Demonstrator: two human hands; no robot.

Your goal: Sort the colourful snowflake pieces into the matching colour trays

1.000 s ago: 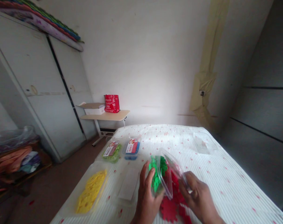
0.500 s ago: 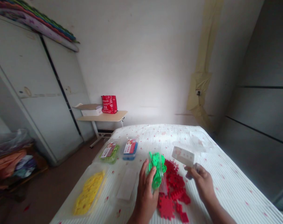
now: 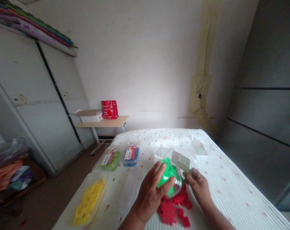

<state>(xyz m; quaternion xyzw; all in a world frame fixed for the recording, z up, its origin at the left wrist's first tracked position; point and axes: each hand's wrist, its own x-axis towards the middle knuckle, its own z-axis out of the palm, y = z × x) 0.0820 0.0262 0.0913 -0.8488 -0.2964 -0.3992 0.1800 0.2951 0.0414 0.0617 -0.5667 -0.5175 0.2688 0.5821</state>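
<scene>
"Item one: the work in hand?"

"Handling one clear tub point(image 3: 178, 185) of green interlocking pieces point(image 3: 168, 172), tilted above the red pieces point(image 3: 168, 213). My left hand point(image 3: 151, 190), fingers spread and curved, clasps the tub's side; my right hand point(image 3: 198, 183) seems to pinch the edge of a labelled lid point(image 3: 181, 160) just beside it. Whether lid and tub are joined, I cannot tell."

"And the next move calls for?"

"In my judgement, a firm left hold and a controlled right, since loose pieces could spill onto the red ones."

"Item two: the surface."

"White ribbed cloth point(image 3: 233, 188), red-flecked. On my left: one clear tray point(image 3: 102, 196), yellow pieces point(image 3: 88, 204); beside it, what looks like a clear lid point(image 3: 128, 190), lying flat. Beyond, side by side: a lime-green tub point(image 3: 111, 159) and a blue tub point(image 3: 131, 155), both labelled. Far right: one clear container point(image 3: 202, 146)."

"Item three: the room."

"One side table point(image 3: 119, 121), bearing a white box point(image 3: 91, 117) and a red bag point(image 3: 109, 110). One grey sliding-door cabinet point(image 3: 37, 121), left, colourful rolled mats point(image 3: 39, 33) on top. One wall socket point(image 3: 199, 95) amid yellowish tape point(image 3: 195, 84)."
</scene>
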